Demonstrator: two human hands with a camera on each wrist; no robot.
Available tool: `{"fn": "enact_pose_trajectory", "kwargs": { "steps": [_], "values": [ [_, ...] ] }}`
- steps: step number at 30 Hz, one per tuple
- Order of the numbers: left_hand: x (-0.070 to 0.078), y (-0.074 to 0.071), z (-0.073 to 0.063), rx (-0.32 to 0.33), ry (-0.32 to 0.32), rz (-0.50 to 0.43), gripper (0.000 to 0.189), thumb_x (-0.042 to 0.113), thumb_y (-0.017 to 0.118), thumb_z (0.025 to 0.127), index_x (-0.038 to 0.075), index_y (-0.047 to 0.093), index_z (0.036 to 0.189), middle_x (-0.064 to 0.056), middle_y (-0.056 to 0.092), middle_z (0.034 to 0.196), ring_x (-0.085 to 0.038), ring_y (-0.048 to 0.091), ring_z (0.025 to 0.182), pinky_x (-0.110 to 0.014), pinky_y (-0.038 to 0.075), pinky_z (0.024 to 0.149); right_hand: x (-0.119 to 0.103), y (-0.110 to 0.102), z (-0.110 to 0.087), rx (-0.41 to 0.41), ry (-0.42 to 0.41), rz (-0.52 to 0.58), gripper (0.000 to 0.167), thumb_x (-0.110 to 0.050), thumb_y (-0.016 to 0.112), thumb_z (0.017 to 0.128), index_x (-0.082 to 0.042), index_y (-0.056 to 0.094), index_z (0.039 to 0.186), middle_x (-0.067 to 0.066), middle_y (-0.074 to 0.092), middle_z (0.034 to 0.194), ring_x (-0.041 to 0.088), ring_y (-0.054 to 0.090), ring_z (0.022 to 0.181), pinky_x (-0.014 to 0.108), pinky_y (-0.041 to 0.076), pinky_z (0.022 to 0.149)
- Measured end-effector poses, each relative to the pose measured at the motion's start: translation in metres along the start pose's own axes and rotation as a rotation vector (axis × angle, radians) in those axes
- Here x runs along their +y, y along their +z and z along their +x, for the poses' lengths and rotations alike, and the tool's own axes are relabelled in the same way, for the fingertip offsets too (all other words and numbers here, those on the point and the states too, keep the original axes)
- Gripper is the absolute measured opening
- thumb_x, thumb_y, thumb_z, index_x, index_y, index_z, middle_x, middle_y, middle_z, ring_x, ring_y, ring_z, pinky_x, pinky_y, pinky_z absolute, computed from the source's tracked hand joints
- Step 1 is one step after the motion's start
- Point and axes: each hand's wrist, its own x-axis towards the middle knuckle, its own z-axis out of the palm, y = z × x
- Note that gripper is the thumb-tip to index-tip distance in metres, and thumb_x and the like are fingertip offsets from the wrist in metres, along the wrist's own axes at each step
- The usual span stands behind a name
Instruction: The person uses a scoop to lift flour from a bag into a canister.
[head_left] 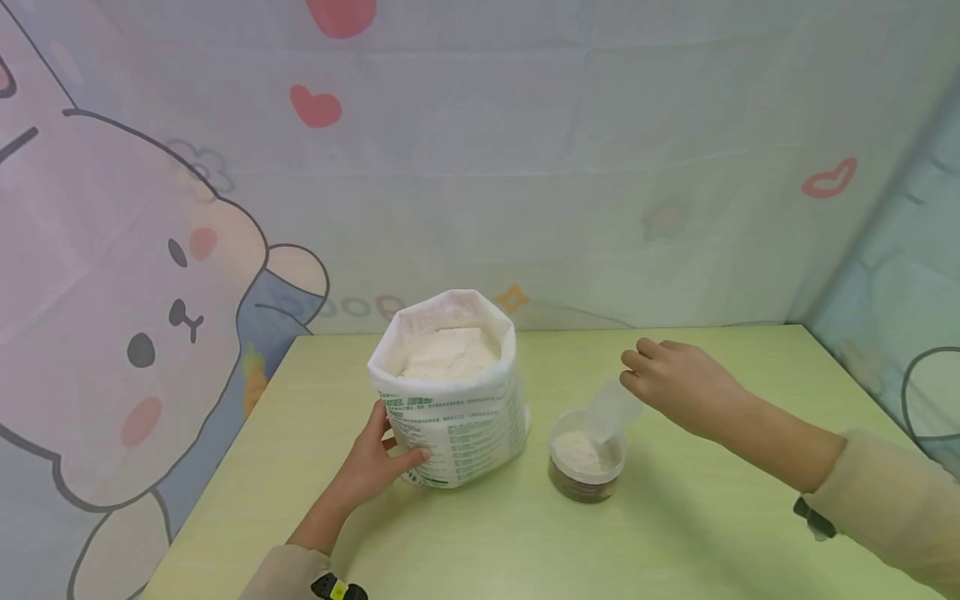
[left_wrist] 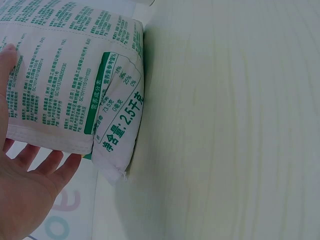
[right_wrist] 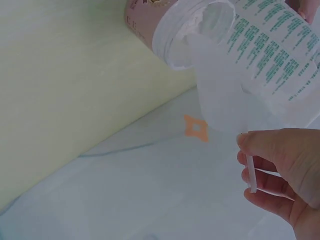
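Observation:
A white flour bag (head_left: 468, 429) with green print stands upright, its rolled top wide and white flour (head_left: 450, 354) high inside. My left hand (head_left: 375, 462) grips its lower left side, thumb across the front and the other fingers round the edge. To the right of the bag stands a small round tub (head_left: 585, 485) with a brown lower wall, holding white powder. My right hand (head_left: 682, 390) pinches the thin handle of a translucent white scoop (right_wrist: 220, 85) above the tub. Tilted down, the scoop has its mouth at the tub's rim.
A pale yellow-green table (head_left: 480, 542) carries the bag and the tub. Behind it hangs a printed cloth backdrop (head_left: 585, 208) with hearts, and a large cartoon rabbit (head_left: 172, 317) on the left. Another cloth (head_left: 911, 275) closes off the right side.

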Motion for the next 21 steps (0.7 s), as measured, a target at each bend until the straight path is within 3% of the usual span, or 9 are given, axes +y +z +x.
{"fn": "enact_pose_trajectory", "kwargs": {
  "steps": [9, 17, 21],
  "values": [
    [0.029, -0.001, -0.007, -0.009, -0.011, -0.002, 0.079, 0.008, 0.072, 0.079, 0.016, 0.021, 0.14, -0.009, 0.037, 0.136, -0.035, 0.036, 0.126, -0.054, 0.038, 0.099, -0.002, -0.001, 0.003, 0.016, -0.066, -0.087, 0.028, 0.002, 0.082, 0.059, -0.004, 0.059, 0.074, 0.004, 0.048, 0.076, 0.018, 0.042, 0.064, 0.02, 0.038, 0.052],
    [0.028, 0.0, -0.007, -0.011, -0.017, -0.003, 0.079, 0.008, 0.072, 0.079, 0.017, 0.022, 0.14, -0.009, 0.037, 0.135, -0.035, 0.036, 0.126, -0.054, 0.038, 0.1, -0.003, 0.001, 0.001, 0.072, -0.081, -0.105, 0.029, 0.003, 0.082, 0.058, -0.003, 0.058, 0.074, 0.005, 0.05, 0.077, 0.019, 0.043, 0.066, 0.02, 0.038, 0.053],
    [0.026, -0.001, -0.006, -0.012, -0.016, -0.005, 0.079, 0.009, 0.072, 0.079, 0.017, 0.022, 0.14, -0.008, 0.038, 0.136, -0.035, 0.037, 0.126, -0.054, 0.038, 0.1, -0.004, -0.001, 0.002, 0.057, -0.084, -0.119, 0.029, 0.002, 0.082, 0.059, -0.004, 0.06, 0.076, 0.005, 0.051, 0.079, 0.019, 0.046, 0.069, 0.022, 0.041, 0.056]
  ]
}}
